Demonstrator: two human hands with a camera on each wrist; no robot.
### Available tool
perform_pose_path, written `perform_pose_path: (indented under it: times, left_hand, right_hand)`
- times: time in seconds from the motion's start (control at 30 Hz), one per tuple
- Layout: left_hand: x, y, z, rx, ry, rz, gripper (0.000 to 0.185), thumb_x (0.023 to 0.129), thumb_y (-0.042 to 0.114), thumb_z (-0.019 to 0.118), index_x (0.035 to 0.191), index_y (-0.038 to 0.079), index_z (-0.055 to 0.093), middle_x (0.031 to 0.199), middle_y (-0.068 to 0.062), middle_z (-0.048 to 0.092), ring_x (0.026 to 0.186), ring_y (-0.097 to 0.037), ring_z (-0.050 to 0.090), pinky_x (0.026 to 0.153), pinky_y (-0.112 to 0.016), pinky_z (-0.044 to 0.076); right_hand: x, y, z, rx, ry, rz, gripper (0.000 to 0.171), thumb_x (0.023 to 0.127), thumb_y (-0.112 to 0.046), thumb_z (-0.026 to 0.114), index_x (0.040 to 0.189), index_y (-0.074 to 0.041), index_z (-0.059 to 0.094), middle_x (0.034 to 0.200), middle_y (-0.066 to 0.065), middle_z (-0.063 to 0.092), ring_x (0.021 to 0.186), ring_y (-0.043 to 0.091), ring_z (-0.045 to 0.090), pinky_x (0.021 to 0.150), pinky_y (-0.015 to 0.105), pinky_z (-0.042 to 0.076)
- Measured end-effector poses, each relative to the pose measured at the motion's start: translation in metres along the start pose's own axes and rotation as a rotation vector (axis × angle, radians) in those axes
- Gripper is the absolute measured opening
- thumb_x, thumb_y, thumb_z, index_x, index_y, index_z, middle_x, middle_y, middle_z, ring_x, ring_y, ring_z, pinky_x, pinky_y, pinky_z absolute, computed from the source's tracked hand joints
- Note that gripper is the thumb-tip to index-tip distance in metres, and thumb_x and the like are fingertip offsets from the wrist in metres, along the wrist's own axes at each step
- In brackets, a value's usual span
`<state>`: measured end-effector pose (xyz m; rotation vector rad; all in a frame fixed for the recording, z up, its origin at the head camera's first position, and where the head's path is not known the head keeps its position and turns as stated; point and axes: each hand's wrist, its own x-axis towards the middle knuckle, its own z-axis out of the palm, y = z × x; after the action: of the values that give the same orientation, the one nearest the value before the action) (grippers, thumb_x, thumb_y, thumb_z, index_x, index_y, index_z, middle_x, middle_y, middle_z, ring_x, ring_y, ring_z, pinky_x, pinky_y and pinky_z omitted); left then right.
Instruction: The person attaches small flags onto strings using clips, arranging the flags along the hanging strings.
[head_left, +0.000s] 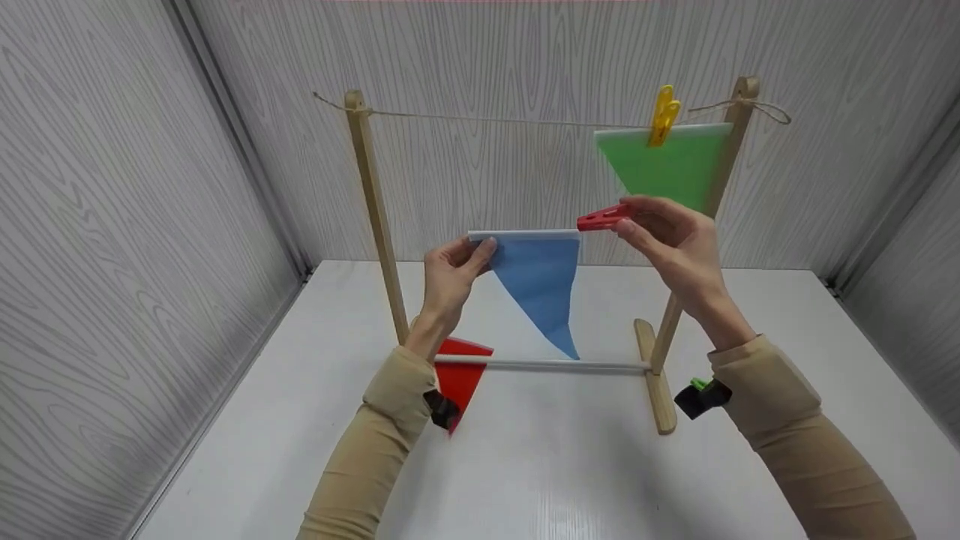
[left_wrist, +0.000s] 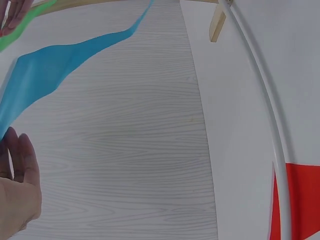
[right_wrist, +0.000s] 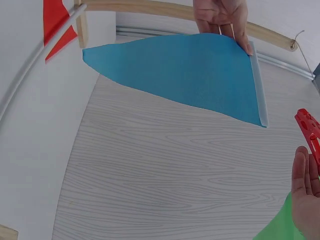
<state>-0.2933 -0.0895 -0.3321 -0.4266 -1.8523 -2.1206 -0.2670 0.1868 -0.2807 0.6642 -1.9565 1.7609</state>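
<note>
My left hand (head_left: 450, 281) pinches the upper left corner of a blue pennant flag (head_left: 541, 277), thumb in front, at its white top strip. The flag hangs with its point down, below the string (head_left: 487, 119). In my right hand (head_left: 679, 244) a red clothespin (head_left: 602, 217) is held between thumb and fingers, its tip pointing left, close to the flag's upper right corner. In the right wrist view the red clothespin (right_wrist: 309, 131) stands apart from the blue flag (right_wrist: 185, 75). A green pennant (head_left: 667, 165) hangs at the string's right end under a yellow clothespin (head_left: 664, 116).
The string runs between two wooden posts (head_left: 375, 210) joined low down by a white rod (head_left: 562, 365). A red pennant (head_left: 459, 382) lies on the white table by the left post, partly behind my left sleeve. A wooden foot (head_left: 656, 382) carries the right post.
</note>
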Motion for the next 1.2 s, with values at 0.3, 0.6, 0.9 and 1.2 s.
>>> perform_pose_path:
  times: [0.3,0.6,0.9,1.2]
  left_hand:
    - [0.010,0.015,0.004,-0.009,-0.002,0.016,0.022,0.097,0.008,0.065,0.113,-0.007,0.070,0.104,-0.015,0.076,0.094,-0.016,0.075,0.092,-0.035,0.060]
    - [0.018,0.030,0.006,-0.009,0.003,0.028,0.025,0.099,0.009,0.063,0.118,-0.006,0.069,0.105,-0.016,0.073,0.097,-0.018,0.073,0.095,-0.037,0.059]
    - [0.025,0.042,0.010,-0.069,0.030,0.037,0.022,0.096,0.006,0.066,0.113,-0.009,0.070,0.093,-0.004,0.073,0.090,-0.014,0.072,0.095,-0.036,0.059]
    - [0.032,0.053,0.013,-0.060,0.054,0.044,0.024,0.096,0.008,0.066,0.114,-0.008,0.069,0.094,-0.004,0.072,0.092,-0.015,0.071,0.095,-0.036,0.059]
  right_hand:
    - [0.016,-0.010,0.010,0.098,-0.006,-0.082,0.032,0.091,-0.005,0.071,0.122,0.003,0.067,0.105,-0.002,0.075,0.098,0.011,0.073,0.090,0.019,0.057]
    - [0.033,-0.024,0.024,0.064,0.000,-0.169,0.033,0.090,-0.007,0.073,0.122,0.002,0.069,0.105,-0.002,0.076,0.097,0.012,0.073,0.090,0.019,0.057]
    - [0.045,-0.032,0.033,0.066,0.080,-0.231,0.032,0.087,-0.010,0.077,0.117,0.001,0.072,0.103,0.001,0.077,0.093,0.013,0.074,0.088,0.020,0.058]
    - [0.060,-0.039,0.045,0.055,0.106,-0.338,0.034,0.088,-0.017,0.077,0.115,0.003,0.072,0.100,-0.004,0.075,0.089,0.011,0.074,0.087,0.021,0.058]
